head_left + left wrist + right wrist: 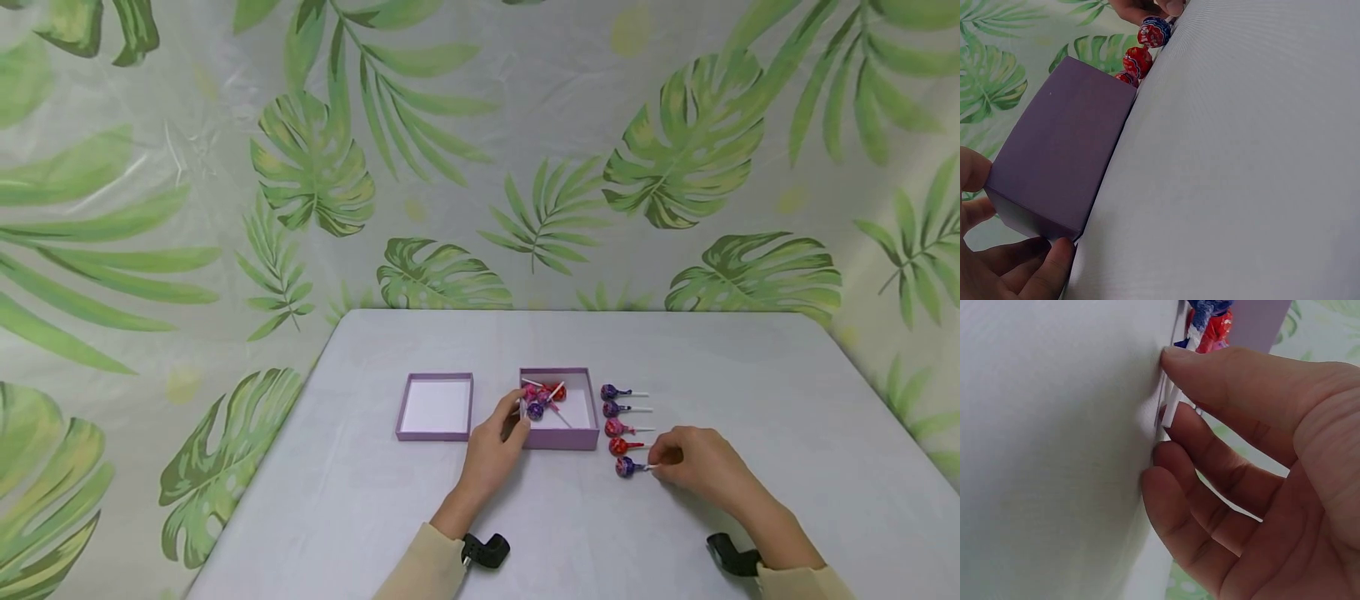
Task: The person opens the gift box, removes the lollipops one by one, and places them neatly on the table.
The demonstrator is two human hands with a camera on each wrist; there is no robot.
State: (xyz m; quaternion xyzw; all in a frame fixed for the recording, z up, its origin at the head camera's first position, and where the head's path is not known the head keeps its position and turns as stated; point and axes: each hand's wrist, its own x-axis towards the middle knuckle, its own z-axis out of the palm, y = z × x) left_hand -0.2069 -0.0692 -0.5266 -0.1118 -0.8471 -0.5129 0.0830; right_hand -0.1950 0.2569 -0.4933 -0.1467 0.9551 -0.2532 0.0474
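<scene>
A purple open box (562, 438) stands in mid-table with several wrapped lollipops (535, 411) heaped in its left part. My left hand (495, 446) holds the box by its left end, fingers around the corner in the left wrist view. To the right of the box, several lollipops lie in a column, heads left and sticks right. At the near end is a blue-and-red lollipop (625, 467), and my right hand (693, 462) pinches its white stick (1175, 406) between thumb and index finger. The other right fingers curl loosely near the tabletop.
A shallow purple lid (435, 436) with a white inside lies left of the box. The white table (337, 517) meets a leaf-printed sheet (540, 125) at its back edge. Black wrist cameras sit on both wrists.
</scene>
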